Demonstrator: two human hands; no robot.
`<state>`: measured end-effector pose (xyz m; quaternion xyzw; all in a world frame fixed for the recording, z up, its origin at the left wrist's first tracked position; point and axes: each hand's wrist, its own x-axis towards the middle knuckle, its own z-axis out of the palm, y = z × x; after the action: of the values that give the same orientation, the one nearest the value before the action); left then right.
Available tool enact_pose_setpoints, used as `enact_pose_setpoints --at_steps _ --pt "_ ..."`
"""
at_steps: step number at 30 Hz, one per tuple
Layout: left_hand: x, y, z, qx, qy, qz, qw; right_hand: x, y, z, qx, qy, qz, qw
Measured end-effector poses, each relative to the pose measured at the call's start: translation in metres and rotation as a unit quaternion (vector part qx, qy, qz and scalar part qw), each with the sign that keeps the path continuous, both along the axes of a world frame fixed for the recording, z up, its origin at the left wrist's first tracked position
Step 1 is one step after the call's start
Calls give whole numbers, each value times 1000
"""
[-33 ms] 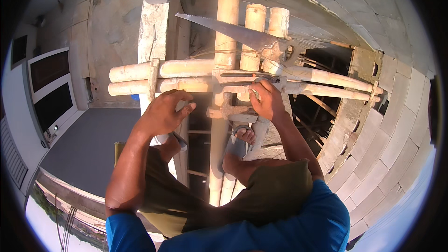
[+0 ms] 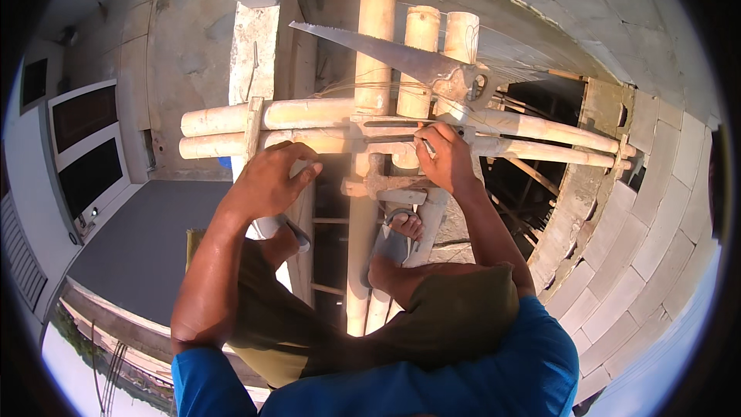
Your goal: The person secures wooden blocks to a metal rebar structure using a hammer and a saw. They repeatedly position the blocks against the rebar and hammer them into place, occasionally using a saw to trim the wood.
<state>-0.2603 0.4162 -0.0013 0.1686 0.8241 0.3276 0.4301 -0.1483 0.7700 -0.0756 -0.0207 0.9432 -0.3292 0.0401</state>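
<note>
My left hand (image 2: pixel 272 179) hovers over the near edge of the crossing bamboo poles (image 2: pixel 309 140), thumb and fingers apart, with nothing in it. Over those same poles lies a dark pair of long-handled pincers (image 2: pixel 386 138), handles spread toward the left. My right hand (image 2: pixel 446 156) has its fingers curled and pressed at the handles' right part; the fingers partly hide the grip. Just nearer to me, a hammer (image 2: pixel 377 177) with a wooden handle rests across a lengthwise bamboo pole. A handsaw (image 2: pixel 409 62) lies across the pole ends farther away.
Thin wire (image 2: pixel 340 86) is strung about the lashed poles. Right of them gapes a dark opening (image 2: pixel 540 108) with sticks below. A grey block wall (image 2: pixel 633 224) curves along the right. My sandalled foot (image 2: pixel 394 243) stands by the lengthwise pole. A concrete beam (image 2: pixel 253 54) runs at left.
My right hand has shifted slightly up and right, its fingers moving onto the pincers' handles. My left hand has turned a little, its thumb pointing more upward. The tools lie as before.
</note>
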Motion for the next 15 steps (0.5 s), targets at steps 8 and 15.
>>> enact_pose_setpoints --at_steps 8,15 --pt "1 17 -67 -103 116 -106 982 -32 -15 -20 74 -30 140 987" --pt "17 39 -93 -72 254 -94 960 -12 -10 -45 -15 17 97 995"
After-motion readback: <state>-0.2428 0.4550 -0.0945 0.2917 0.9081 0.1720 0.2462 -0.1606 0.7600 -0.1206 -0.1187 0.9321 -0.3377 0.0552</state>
